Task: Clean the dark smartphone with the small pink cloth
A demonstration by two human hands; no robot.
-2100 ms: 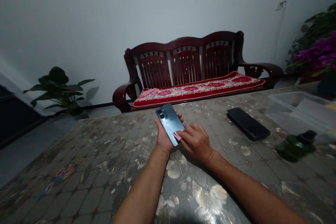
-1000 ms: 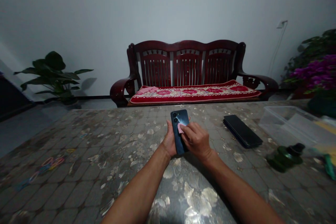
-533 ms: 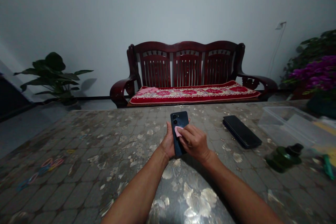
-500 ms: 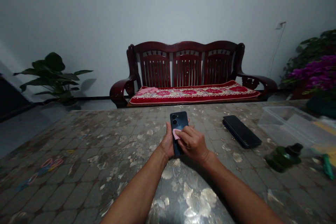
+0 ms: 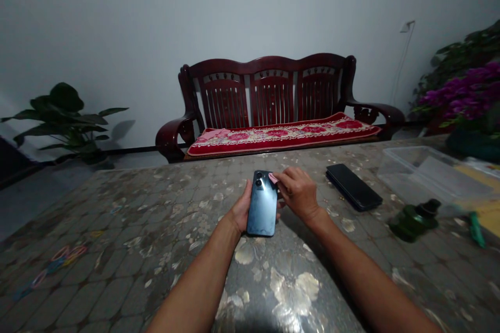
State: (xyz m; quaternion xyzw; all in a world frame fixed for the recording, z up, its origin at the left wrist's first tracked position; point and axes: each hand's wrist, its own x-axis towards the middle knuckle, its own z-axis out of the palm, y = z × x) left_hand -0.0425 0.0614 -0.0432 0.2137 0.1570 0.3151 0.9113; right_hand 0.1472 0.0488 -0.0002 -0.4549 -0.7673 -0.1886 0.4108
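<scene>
A smartphone (image 5: 262, 210) with a shiny blue-grey back and two camera lenses rests in my left hand (image 5: 241, 210), back side up. The left thumb lies along its left edge, and fingertips curl round the right edge. My right hand (image 5: 299, 191) pinches a small pink cloth (image 5: 273, 178) against the phone's upper right corner, beside the lenses. Most of the cloth is hidden by the fingers.
On the patterned table (image 5: 187, 270), a black phone or flip case (image 5: 353, 186) lies to the right, near a green bottle (image 5: 414, 220) and a clear plastic box (image 5: 406, 177). Coloured bands (image 5: 68, 255) lie at left. Behind stands a wooden bench (image 5: 269, 70).
My right hand has slid the cloth from the phone's left middle up to its upper right corner. More of the phone's back shows, now tilted to catch light.
</scene>
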